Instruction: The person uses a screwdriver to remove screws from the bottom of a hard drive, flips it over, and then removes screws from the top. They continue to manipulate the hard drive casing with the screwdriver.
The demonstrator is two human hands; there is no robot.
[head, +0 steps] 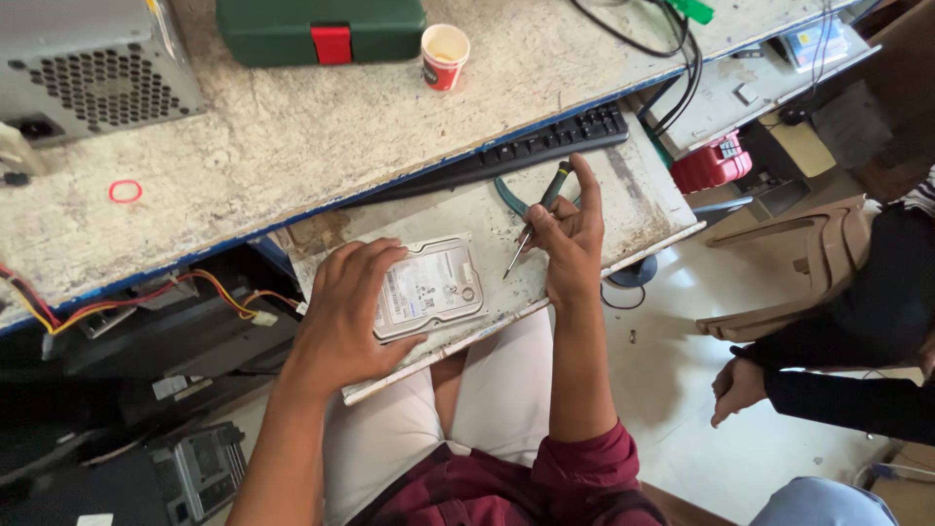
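Note:
A silver hard disk drive [435, 284] with a white label lies flat on a pull-out shelf [633, 200] in front of my lap. My left hand [343, 310] rests on the drive's left side and grips its edge. My right hand [568, 239] holds a small screwdriver [534, 222] with a dark handle. Its tip points down and left and stops just right of the drive, apart from it. A pair of teal-handled pliers [508, 198] lies on the shelf behind the screwdriver.
A black keyboard [526, 148] sits at the back of the shelf. On the worn bench [292, 127] stand a green case [321, 29], a paper cup [445, 56], a grey power supply [93, 63] and a red rubber band [125, 191]. Another person's hand [737, 388] is at the right.

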